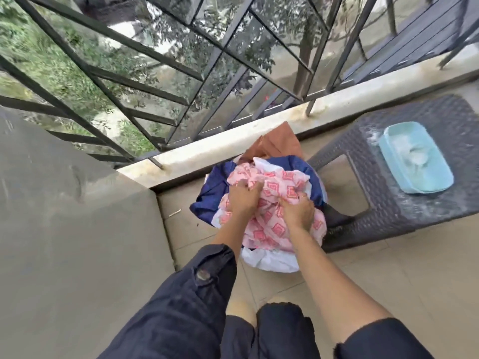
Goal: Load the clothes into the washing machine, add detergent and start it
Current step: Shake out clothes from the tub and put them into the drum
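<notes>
**Both hands bunch the patterned cloth on top of the pile**

At the left stands a plain grey slab [77, 229], filling the near-left corner. Beyond it a dark metal railing [129, 81] rises from a pale ledge [233, 143] that runs from the near left to the far right.

The clothes [261, 229] sit in a heap on the tiled floor [388, 281], just near of the ledge and between the slab and a stool. The heap's long axis runs near to far, leaning a little right at the far end. A blue cloth [212, 193] spills out on its left. A white one [269, 260] lies at the near end, and a brown one [277, 143] sticks up at the far end against the ledge. On top lies a pink-patterned cloth [272, 187], stretched along the same near-to-far line.

The left hand [243, 195] is palm down on the pink cloth, its fingers curled into a bunched fold and pointing far and right. The right hand [298, 209] is just beside it, a little nearer, knuckles up, its fingers also curled round a bunch of the same cloth. Both forearms reach forward and down and draw together toward the heap. A dark sleeve covers the left arm to mid-forearm, and the right one ends near the elbow.

To the right is a dark woven stool [388, 203], touching the heap. A pale blue tub [391, 164] rests on its far-right part, long axis near to far, with white powder inside.
</notes>
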Available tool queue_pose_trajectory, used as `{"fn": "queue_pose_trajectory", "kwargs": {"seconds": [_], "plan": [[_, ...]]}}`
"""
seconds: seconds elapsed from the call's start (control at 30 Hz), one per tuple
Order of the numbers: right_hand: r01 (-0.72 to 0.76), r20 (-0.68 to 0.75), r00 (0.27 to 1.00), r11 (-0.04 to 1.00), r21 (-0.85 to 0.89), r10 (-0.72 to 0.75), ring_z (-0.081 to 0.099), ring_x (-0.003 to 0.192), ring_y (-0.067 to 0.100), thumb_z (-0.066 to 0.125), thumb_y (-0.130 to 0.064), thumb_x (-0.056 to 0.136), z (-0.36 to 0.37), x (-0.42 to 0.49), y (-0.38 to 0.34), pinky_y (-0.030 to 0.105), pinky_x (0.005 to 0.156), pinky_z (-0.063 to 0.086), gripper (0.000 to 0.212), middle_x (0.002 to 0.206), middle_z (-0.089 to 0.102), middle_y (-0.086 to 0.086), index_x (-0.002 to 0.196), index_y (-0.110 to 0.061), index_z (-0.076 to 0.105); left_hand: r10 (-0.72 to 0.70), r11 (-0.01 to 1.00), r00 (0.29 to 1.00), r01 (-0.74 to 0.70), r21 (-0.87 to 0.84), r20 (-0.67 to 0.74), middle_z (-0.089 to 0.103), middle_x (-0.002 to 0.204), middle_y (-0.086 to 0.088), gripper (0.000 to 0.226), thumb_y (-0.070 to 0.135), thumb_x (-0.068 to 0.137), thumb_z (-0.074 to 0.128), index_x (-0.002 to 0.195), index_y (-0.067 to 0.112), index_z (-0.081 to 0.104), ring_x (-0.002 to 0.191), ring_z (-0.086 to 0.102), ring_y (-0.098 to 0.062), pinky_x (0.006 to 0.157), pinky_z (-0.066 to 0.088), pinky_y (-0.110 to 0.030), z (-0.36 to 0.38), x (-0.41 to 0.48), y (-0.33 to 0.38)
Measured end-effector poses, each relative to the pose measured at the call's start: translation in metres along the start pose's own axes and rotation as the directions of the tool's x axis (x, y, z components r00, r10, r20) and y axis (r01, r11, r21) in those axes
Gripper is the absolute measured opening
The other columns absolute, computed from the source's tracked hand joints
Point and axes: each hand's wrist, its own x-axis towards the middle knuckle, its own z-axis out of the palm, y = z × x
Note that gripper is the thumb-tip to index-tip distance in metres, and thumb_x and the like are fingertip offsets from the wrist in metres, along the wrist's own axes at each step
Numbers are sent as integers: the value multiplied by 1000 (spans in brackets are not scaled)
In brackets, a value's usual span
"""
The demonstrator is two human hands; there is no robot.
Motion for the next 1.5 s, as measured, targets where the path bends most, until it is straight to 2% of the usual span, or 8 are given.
{"fn": "queue_pose_trajectory", "kwargs": {"seconds": [0.2, 0.33, 0.5, 0.6, 0.83, 1.0, 1.3, 1.5], "plan": [[36, -1, 999, 997, 64, -36, 41, 129, 35, 64, -50, 79, -38, -29, -28, 47, 102, 36, 59, 145, 41, 7, 128, -19, 54, 51, 991, 983, -71, -115, -174, 62, 112, -22, 53, 47, 93, 47, 111, -1, 60, 106, 57, -36, 90, 44, -40, -27, -39, 30], [32, 57, 997, 908, 419, -61, 60, 107, 30, 73, -40, 73, -77, -56, -61, 43, 94, 48, 48, 115, 66, 7, 112, -15, 63, -29, 923, 988, -32, -385, -152, 64, 116, -14, 50, 47, 92, 46, 118, 7, 60, 109, 58, -31, 99, 44, -43, -57, -71, 66], [-80, 254, 961, 764, 641, -113, 60, 112, 30, 73, -42, 70, -127, -97, -116, 47, 98, 48, 70, 126, 60, 10, 130, -17, 47, -127, 800, 986, 36, -599, -110, 52, 112, -4, 44, 42, 95, 48, 117, 5, 54, 102, 51, -20, 91, 41, -32, -95, -121, 128], [-98, 292, 945, 726, 680, -146, 58, 116, 29, 70, -60, 50, -149, -122, -144, 47, 101, 47, 98, 131, 58, 9, 136, -21, 44, -134, 758, 982, 14, -652, -135, 52, 112, -7, 46, 41, 93, 51, 120, 4, 54, 101, 49, -22, 86, 36, -28, -125, -148, 164], [-121, 348, 899, 614, 780, -265, 67, 103, 27, 76, -51, 54, -206, -185, -214, 42, 90, 54, 77, 115, 68, 11, 121, -17, 61, -35, 636, 999, -8, -772, -40, 71, 100, -14, 80, 79, 61, 56, 94, 7, 68, 95, 68, -33, 91, 53, -49, -203, -205, 208], [-159, 413, 864, 625, 764, -286, 66, 106, 27, 83, -67, 35, -208, -234, -254, 49, 95, 50, 104, 118, 67, 7, 126, -22, 57, -28, 481, 996, -58, -875, -82, 70, 110, -16, 88, 83, 55, 60, 106, 11, 69, 105, 65, -37, 97, 47, -56, -254, -224, 195], [-90, 465, 782, 663, 743, -415, 66, 102, 29, 79, -71, 27, -168, -353, -321, 49, 93, 52, 103, 112, 70, 7, 115, -20, 65, -147, 445, 941, -213, -870, -305, 70, 88, -10, 39, 44, 88, 52, 92, 9, 67, 73, 67, -24, 72, 56, -37, -389, -301, 172], [-107, 571, 648, 682, 724, -505, 67, 104, 29, 80, -72, 27, -111, -446, -359, 48, 93, 52, 104, 112, 71, 7, 115, -19, 66, -258, 411, 855, -324, -852, -450, 72, 97, -12, 43, 58, 73, 56, 83, 17, 68, 93, 69, -31, 89, 54, -50, -487, -319, 117]]}}
